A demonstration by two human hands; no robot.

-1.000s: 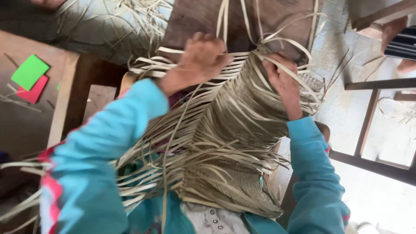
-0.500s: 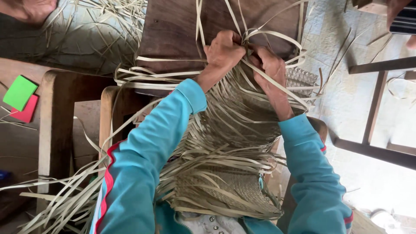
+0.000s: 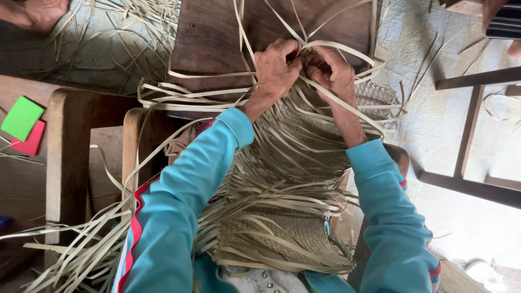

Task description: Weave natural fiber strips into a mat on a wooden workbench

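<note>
A half-woven mat of dry palm-leaf strips (image 3: 304, 157) lies over my lap and reaches up to a dark wooden board (image 3: 217, 38). My left hand (image 3: 277, 68) pinches loose strips at the mat's far edge. My right hand (image 3: 331, 70) is right beside it, fingers closed on a pale strip (image 3: 347, 106) that loops back across my wrist. The two hands almost touch. Many free strip ends (image 3: 179, 97) fan out to the left and hang down over my knees. Both arms wear turquoise sleeves.
A wooden chair frame (image 3: 70, 146) stands at the left, with green (image 3: 21, 116) and red (image 3: 30, 142) cards beside it. Another person's hand (image 3: 38, 13) shows at the top left. A wooden frame (image 3: 472, 130) stands at the right on the pale floor.
My left hand has moved right to meet the right hand at the mat's far edge. Both hands now work the same strips, and the view has shifted slightly.
</note>
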